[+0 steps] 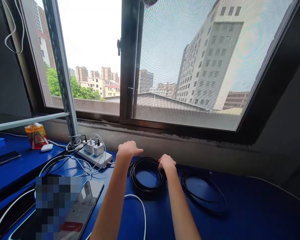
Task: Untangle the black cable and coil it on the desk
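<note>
A thick coil of black cable (146,177) lies on the blue table (252,213) below the window. My left hand (128,149) rests over the coil's far left edge, fingers curled down, thumb pointing right. My right hand (167,162) grips the coil's right rim with fingers closed over it. A second, thinner black cable coil (203,192) lies flat just to the right, untouched.
A white power strip (93,154) with chargers and tangled white cables sits left of the coil. A phone (83,206) lies at the front left, an orange packet (36,135) and a white earbud case (47,147) farther left. A white cable (142,210) loops between my arms.
</note>
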{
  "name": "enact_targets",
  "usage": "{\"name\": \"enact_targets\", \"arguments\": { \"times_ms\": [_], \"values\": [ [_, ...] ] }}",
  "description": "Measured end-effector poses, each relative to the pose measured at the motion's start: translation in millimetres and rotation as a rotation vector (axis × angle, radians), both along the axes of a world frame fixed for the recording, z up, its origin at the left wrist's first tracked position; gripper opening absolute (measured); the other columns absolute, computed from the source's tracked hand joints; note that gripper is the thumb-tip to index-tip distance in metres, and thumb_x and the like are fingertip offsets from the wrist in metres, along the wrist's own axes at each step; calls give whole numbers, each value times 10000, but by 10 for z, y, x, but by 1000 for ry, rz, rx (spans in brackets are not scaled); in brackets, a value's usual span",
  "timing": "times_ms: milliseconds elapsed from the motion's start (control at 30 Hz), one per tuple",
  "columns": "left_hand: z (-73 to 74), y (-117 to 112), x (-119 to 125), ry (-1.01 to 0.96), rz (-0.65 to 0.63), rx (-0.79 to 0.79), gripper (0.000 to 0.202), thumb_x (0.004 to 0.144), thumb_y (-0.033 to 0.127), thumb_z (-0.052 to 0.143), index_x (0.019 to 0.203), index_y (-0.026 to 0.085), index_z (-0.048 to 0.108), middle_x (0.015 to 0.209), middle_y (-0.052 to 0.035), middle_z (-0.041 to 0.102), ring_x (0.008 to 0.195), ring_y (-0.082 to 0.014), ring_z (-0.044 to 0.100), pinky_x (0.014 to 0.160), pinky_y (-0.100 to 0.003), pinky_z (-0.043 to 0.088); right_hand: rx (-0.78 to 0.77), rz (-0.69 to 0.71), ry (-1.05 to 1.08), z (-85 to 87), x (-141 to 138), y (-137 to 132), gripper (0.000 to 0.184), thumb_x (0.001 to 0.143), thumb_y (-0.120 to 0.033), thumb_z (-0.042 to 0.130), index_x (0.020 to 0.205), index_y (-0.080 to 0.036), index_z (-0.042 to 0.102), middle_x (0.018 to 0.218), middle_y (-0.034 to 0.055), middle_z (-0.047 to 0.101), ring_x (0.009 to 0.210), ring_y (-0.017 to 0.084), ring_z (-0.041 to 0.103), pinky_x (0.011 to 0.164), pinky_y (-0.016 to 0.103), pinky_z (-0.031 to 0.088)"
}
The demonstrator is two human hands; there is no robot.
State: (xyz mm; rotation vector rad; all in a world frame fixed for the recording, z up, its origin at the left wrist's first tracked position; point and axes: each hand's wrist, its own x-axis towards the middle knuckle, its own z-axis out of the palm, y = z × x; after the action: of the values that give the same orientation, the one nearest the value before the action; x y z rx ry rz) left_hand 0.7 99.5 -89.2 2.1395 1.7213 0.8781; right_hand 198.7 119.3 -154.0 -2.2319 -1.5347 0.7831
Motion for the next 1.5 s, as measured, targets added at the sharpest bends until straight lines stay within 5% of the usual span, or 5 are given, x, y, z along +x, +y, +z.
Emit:
{"name": "enact_targets", "arguments": {
  "times_ms": [167, 367, 600, 1167, 1500],
  "values": [
    [160, -48, 255, 185, -159, -281, 261, 850, 361, 597, 958, 126, 627, 969, -64, 640, 892, -187, 613, 825, -392, 508, 2, 27, 35, 20, 32, -24, 228, 901, -322, 551, 1077, -186, 600, 1124, 72, 588, 984, 165, 584, 842, 346, 509],
    [-143, 45, 478, 295, -240, -418, 338, 882, 346, 562, 1163, 158, 557, 1165, -87, 573, 1010, -210, 583, 844, -403, 517, 10, 161, 23, 138, 18, -178, 267, 899, -333, 552, 1109, -170, 587, 1127, 75, 586, 974, 171, 587, 833, 357, 514],
    [-301, 108, 446, 369, -245, -371, 325, 877, 336, 571, 1155, 166, 566, 1181, -87, 569, 1043, -215, 573, 873, -413, 503, 123, 303, 31, 161, -151, -264, 282, 890, -314, 568, 1126, -162, 584, 1164, 80, 576, 1026, 188, 574, 869, 385, 502],
    [-200, 30, 424, 347, -191, -342, 290, 880, 336, 568, 1118, 171, 584, 1144, -80, 587, 1010, -200, 585, 854, -390, 510, 201, 290, 60, 160, -213, -333, 221, 877, -290, 591, 1046, -150, 620, 1104, 66, 614, 1021, 182, 588, 892, 388, 492],
    [163, -99, 307, 21, -5, -58, 150, 843, 299, 600, 934, 200, 666, 1071, -51, 647, 1060, -208, 582, 902, -314, 458, 523, 95, 180, 522, -98, -371, 191, 855, -331, 591, 896, -172, 690, 933, 52, 695, 897, 175, 644, 845, 325, 490]
  ]
}}
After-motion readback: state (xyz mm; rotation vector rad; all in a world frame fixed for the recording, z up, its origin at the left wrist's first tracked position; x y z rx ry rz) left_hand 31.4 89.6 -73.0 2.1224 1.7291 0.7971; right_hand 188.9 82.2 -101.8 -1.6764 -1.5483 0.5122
